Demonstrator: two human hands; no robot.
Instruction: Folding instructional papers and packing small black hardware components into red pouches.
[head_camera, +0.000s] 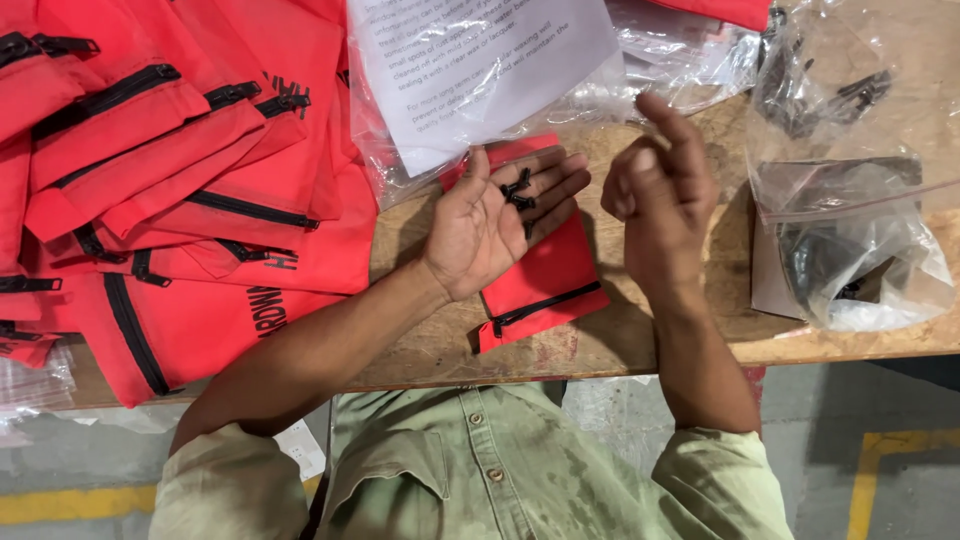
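My left hand (497, 222) lies palm up above a red zip pouch (545, 280), with several small black screws (517, 195) resting on its fingers. Just to the right my right hand (665, 195) hovers above the wooden table (640, 335), fingers loosely curled and index finger raised; I cannot tell whether anything is pinched in them. The red pouch lies flat on the table with its black zipper toward me.
A pile of red zip pouches (170, 190) covers the table's left side. A printed sheet in a clear bag (470, 65) lies at the back. Clear plastic bags with black hardware (850, 230) sit at the right. The table's front edge runs just before my chest.
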